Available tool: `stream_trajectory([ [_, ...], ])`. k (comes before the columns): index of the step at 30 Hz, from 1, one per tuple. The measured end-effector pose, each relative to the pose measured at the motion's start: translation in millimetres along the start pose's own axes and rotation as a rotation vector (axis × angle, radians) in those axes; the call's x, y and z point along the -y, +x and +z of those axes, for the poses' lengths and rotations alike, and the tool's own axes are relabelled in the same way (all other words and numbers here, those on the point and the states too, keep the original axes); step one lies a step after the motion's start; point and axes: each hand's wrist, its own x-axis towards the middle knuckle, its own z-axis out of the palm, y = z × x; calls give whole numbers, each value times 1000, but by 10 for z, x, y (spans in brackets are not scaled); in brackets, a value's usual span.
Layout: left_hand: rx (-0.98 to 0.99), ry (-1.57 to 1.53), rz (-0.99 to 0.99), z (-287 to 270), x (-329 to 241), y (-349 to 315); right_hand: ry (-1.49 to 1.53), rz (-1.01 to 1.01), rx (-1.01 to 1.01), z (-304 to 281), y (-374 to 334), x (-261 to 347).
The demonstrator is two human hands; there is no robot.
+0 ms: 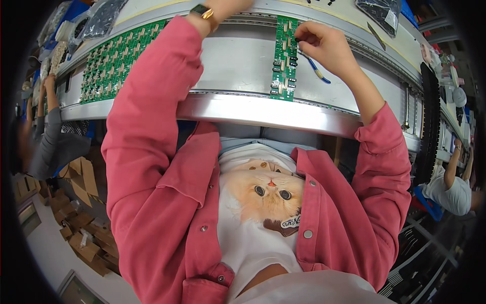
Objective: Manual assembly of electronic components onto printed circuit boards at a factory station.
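Circuit board (pixel 285 58), narrow and green, lies lengthwise across the silver conveyor line (pixel 238 61), just right of centre in the scene and far from the person's body, so both rails carry its ends while its face stays up for work. Small black and white parts stand in rows on it. The right hand (pixel 324 45) is at the board's far right edge, fingers pinched together on a small dark part pressed against the board; a blue-handled tool (pixel 316 70) hangs from under the same hand, apparently tucked there to stay ready. The left hand (pixel 223 7) reaches past the far rail to the upper edge of the view, where it is cut off, so whether it is open or closed cannot be told; a watch (pixel 202 11) sits on its wrist. Both forearms wear pink sleeves (pixel 152 101). To the left on the same line rests a larger green panel (pixel 119 61) crowded with upright parts. Dark bags (pixel 382 11) lie on the far bench. Other workers sit at the far left (pixel 53 137) and far right (pixel 453 187). Cardboard boxes (pixel 83 228) are piled on the floor at the near left.
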Motion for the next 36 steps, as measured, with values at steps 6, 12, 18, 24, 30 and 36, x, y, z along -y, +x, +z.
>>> stream_trajectory([
  [6,-218,84,3,450,325,83,-92,45,78,244,-98,16],
  [12,-155,80,-58,460,356,95,-238,14,77,339,-79,-18],
  [18,-321,111,58,500,389,52,-259,5,52,396,-27,-14],
  [24,-375,-186,164,327,189,-114,-244,5,80,428,8,5],
  [30,-277,-304,149,227,148,-210,-264,16,107,435,41,-1],
  [36,-257,-376,114,118,16,-296,-265,30,163,365,75,52],
])
